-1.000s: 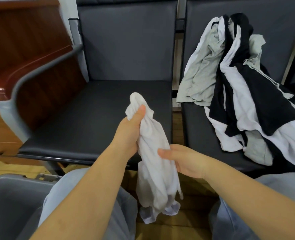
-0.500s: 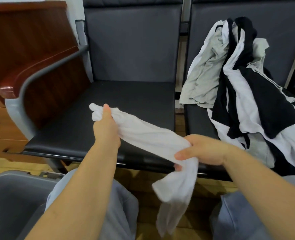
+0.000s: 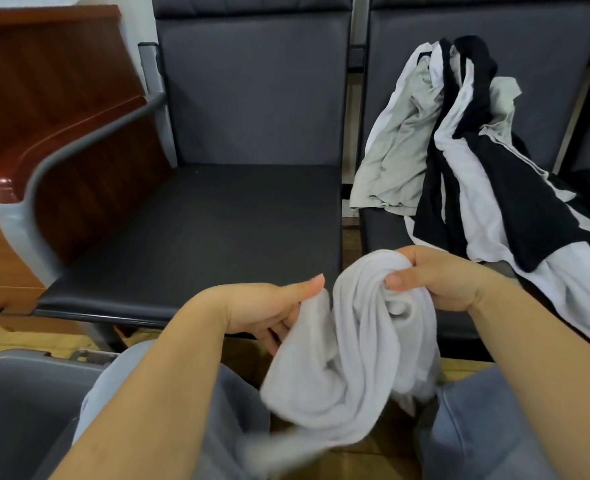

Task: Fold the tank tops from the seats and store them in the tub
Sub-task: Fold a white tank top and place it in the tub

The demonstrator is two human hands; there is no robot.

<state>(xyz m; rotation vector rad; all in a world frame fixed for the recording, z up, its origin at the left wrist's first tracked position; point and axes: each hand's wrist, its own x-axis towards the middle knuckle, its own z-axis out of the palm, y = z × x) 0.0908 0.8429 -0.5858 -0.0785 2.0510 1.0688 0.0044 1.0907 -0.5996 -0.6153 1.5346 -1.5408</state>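
Observation:
A bunched white tank top (image 3: 352, 362) hangs between my knees, in front of the seats. My right hand (image 3: 439, 277) grips its upper part, fingers curled round a fold. My left hand (image 3: 276, 311) holds the cloth's left edge, pinched between thumb and fingers. A heap of white, black and pale grey tank tops (image 3: 466, 161) lies over the right seat and its backrest. The grey tub (image 3: 16, 403) sits at the lower left beside my left knee; only a corner shows.
The left seat (image 3: 210, 233) of dark padding carries nothing. Its grey armrest with a red wooden cap (image 3: 61, 147) curves at the left, in front of a wooden cabinet (image 3: 44, 64). Wooden floor (image 3: 27, 337) shows beneath the seats.
My hands have come together: the left one moved right and down, and the stretched white top is now bunched up between both hands.

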